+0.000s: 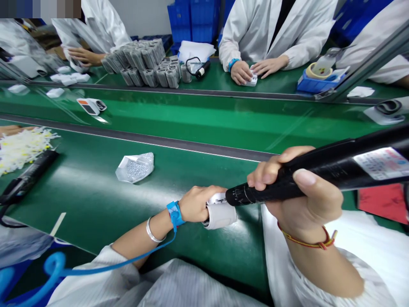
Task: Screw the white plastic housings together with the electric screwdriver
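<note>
My left hand (197,204), with a blue wrist strap (175,214), grips a small white device with a rolled grey cuff (221,215), like a wrist blood pressure monitor. The fingers reach round its left side. My right hand (300,192) is wrapped round a black electric screwdriver (335,168), which slants down to the left. Its tip meets the top of the white device; the bit itself is hidden. Beyond my left hand, a clear bag of small metal screws (135,167) lies on the green table (96,179).
A conveyor belt (191,119) runs behind, carrying a finished-looking monitor (91,106). Across it, a co-worker's hands (244,73) handle a white part near stacked grey cuffs (140,59). At left lie white-yellow pieces (25,147) and another black screwdriver (28,175); white cloth (361,243) lies right.
</note>
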Available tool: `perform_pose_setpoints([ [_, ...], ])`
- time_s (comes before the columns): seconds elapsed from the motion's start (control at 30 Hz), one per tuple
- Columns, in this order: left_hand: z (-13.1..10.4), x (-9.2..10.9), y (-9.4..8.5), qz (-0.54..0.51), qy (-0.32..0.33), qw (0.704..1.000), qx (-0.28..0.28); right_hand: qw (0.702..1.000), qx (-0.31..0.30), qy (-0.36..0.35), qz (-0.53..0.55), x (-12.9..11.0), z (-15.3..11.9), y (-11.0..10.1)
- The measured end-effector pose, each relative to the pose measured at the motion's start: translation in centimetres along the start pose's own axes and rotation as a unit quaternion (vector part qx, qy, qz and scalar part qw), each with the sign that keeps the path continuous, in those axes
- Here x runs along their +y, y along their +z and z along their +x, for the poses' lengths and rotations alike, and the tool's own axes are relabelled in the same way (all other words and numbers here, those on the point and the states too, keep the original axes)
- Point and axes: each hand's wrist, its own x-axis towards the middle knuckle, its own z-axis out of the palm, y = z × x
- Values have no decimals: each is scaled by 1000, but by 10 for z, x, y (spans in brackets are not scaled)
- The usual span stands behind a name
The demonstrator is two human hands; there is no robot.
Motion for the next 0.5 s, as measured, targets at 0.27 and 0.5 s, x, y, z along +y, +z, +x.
perform_pose_setpoints([
  [0.27,1,-1,-1,-2,-5,1000,-10,1000,-9,-2,7,4,1,-1],
  [0.5,0,2,-2,-9,-28,999,-19,1000,5,-9,18,6,2,2],
])
